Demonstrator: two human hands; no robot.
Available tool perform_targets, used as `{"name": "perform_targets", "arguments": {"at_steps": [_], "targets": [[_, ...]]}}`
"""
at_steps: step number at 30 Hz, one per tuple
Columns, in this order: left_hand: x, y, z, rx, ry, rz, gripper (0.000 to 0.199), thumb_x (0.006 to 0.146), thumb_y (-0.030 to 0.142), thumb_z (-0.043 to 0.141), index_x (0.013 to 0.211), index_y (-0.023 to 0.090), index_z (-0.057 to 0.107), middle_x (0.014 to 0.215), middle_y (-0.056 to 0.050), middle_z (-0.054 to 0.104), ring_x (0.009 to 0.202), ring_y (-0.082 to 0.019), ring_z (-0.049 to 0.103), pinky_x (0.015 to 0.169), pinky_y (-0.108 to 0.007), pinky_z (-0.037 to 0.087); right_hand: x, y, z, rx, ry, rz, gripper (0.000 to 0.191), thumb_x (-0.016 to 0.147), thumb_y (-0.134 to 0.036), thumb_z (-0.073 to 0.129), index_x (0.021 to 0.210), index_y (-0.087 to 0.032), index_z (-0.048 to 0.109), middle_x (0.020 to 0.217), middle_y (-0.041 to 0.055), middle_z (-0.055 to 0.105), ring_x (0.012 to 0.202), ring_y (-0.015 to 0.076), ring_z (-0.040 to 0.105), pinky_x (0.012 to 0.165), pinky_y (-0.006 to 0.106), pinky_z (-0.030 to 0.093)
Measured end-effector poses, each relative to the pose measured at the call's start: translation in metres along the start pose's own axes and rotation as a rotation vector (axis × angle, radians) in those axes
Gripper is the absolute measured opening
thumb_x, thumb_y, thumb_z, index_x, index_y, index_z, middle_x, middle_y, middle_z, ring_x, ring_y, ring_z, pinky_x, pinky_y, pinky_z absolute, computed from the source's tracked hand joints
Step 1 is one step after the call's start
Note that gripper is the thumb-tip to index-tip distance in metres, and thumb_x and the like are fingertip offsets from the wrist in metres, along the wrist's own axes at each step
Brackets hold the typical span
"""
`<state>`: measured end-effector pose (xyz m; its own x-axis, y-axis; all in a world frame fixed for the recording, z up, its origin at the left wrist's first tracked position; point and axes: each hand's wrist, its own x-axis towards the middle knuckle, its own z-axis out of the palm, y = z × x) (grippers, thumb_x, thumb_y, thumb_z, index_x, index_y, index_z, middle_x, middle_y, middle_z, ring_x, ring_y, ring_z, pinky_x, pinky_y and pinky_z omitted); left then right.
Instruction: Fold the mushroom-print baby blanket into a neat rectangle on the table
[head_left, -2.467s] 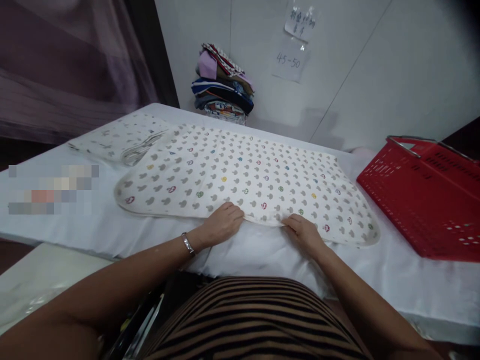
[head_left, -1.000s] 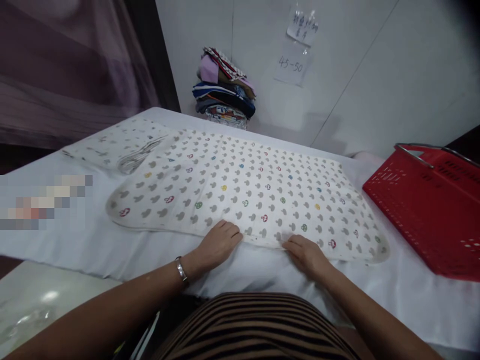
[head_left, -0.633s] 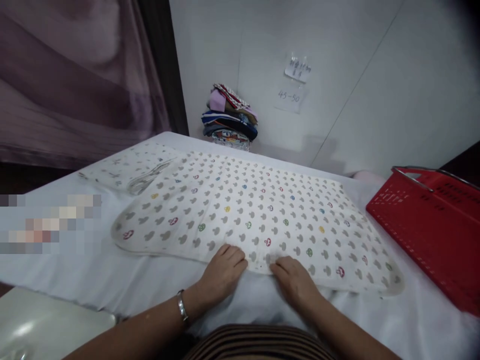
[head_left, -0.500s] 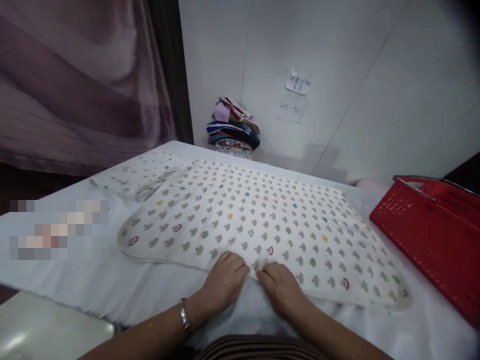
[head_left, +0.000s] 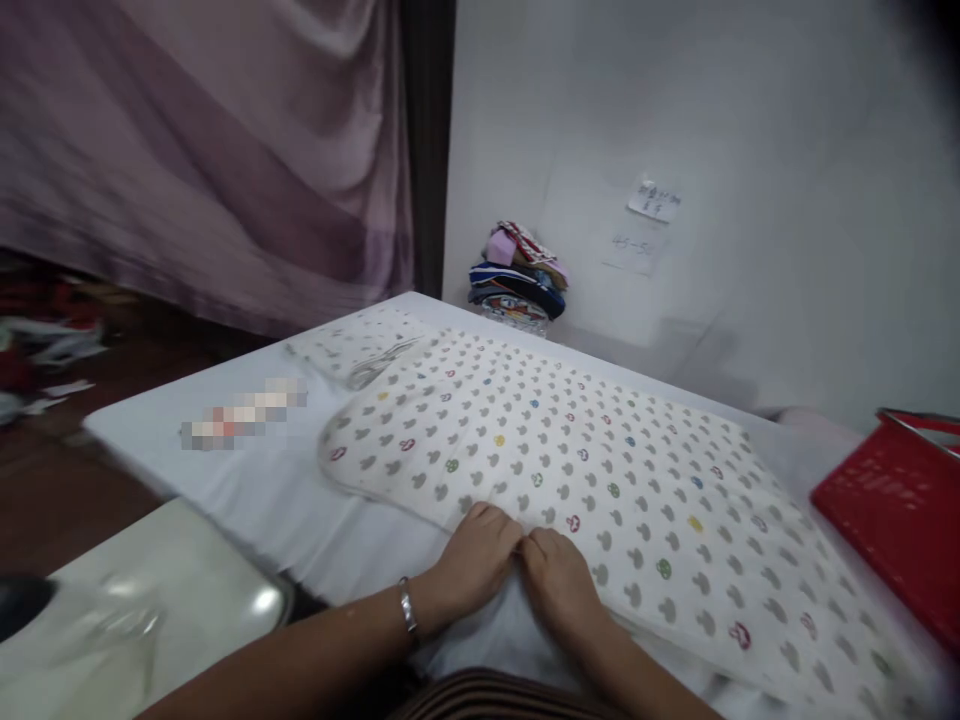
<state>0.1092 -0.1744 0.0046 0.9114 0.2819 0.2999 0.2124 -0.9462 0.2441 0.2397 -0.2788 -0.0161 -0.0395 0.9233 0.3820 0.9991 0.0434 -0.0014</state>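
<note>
A white cloth with a print of grey and coloured mushrooms (head_left: 555, 440) lies spread flat, its near left corner rounded. At the middle of its near edge, my left hand (head_left: 480, 555) is closed with the fingers curled over the hem. Right beside it my right hand (head_left: 559, 580) is closed on the same edge, the fingertips of both hands nearly touching. A silver bracelet (head_left: 407, 606) is on my left wrist. Beyond the cloth's far left corner lies another folded printed cloth (head_left: 352, 345), with its layered edges towards the mushroom cloth.
The white-covered table (head_left: 150, 405) reaches the wall. A stack of folded clothes (head_left: 517, 275) stands at the back; paper signs (head_left: 652, 200) hang above. At right is a red plastic basket (head_left: 892, 510). A pale glossy surface (head_left: 187, 570) is at lower left, a purple curtain (head_left: 247, 150) behind.
The head view has turned left, so the table and cloths appear further right and more floor shows. My hands have come closer together along the cloth's near edge.
</note>
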Motion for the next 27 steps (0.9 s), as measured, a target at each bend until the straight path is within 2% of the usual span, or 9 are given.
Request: {"name": "perform_targets", "arguments": {"at_steps": [4, 7, 11, 19, 23, 27], "targets": [[-0.003, 0.001, -0.003, 0.13, -0.009, 0.058, 0.005, 0.087, 0.016, 0.047, 0.084, 0.017, 0.051, 0.085, -0.004, 0.057, 0.083, -0.019, 0.049, 0.079, -0.036, 0.036, -0.003, 0.001, -0.003, 0.093, -0.009, 0.014, 0.02, 0.087, -0.013, 0.04, 0.078, -0.021, 0.056, 0.071, 0.0053, 0.058, 0.065, 0.0191, 0.055, 0.059, 0.031, 0.04], [-0.006, -0.004, -0.007, 0.183, -0.012, 0.021, 0.005, 0.086, 0.015, 0.046, 0.085, 0.017, 0.051, 0.086, -0.004, 0.057, 0.084, -0.019, 0.048, 0.077, -0.036, 0.036, -0.006, 0.003, -0.002, 0.164, 0.008, 0.016, 0.018, 0.09, -0.017, 0.039, 0.081, -0.021, 0.054, 0.072, 0.0055, 0.057, 0.068, 0.0197, 0.056, 0.061, 0.03, 0.041], [-0.013, -0.018, -0.014, 0.213, 0.002, -0.093, 0.008, 0.087, 0.015, 0.045, 0.09, 0.016, 0.052, 0.092, -0.006, 0.058, 0.089, -0.02, 0.049, 0.079, -0.036, 0.036, -0.009, 0.005, -0.001, 0.218, 0.019, -0.014, 0.019, 0.093, -0.022, 0.037, 0.086, -0.021, 0.054, 0.075, 0.0054, 0.058, 0.069, 0.0197, 0.056, 0.062, 0.03, 0.041], [-0.055, -0.065, -0.045, 0.235, 0.049, -0.503, 0.021, 0.083, 0.01, 0.045, 0.097, 0.019, 0.058, 0.1, -0.007, 0.062, 0.097, -0.021, 0.052, 0.083, -0.036, 0.04, -0.008, 0.008, -0.004, 0.205, -0.036, -0.016, 0.022, 0.094, -0.027, 0.039, 0.091, -0.018, 0.059, 0.081, 0.0056, 0.06, 0.076, 0.0192, 0.057, 0.067, 0.029, 0.042], [-0.08, -0.09, -0.059, 0.26, 0.09, -0.57, 0.024, 0.078, 0.008, 0.048, 0.096, 0.018, 0.06, 0.106, -0.008, 0.062, 0.101, -0.023, 0.052, 0.085, -0.038, 0.042, -0.008, 0.007, -0.007, 0.196, -0.075, 0.013, 0.022, 0.093, -0.026, 0.039, 0.092, -0.018, 0.06, 0.084, 0.0052, 0.06, 0.079, 0.0189, 0.057, 0.068, 0.029, 0.042], [-0.094, -0.106, -0.068, 0.238, 0.131, -0.55, 0.022, 0.079, 0.009, 0.048, 0.093, 0.018, 0.063, 0.106, -0.007, 0.063, 0.101, -0.022, 0.053, 0.088, -0.036, 0.044, -0.007, 0.005, -0.01, 0.197, -0.092, 0.015, 0.022, 0.093, -0.025, 0.04, 0.092, -0.018, 0.061, 0.084, 0.0051, 0.06, 0.079, 0.0188, 0.057, 0.069, 0.029, 0.042]]}}
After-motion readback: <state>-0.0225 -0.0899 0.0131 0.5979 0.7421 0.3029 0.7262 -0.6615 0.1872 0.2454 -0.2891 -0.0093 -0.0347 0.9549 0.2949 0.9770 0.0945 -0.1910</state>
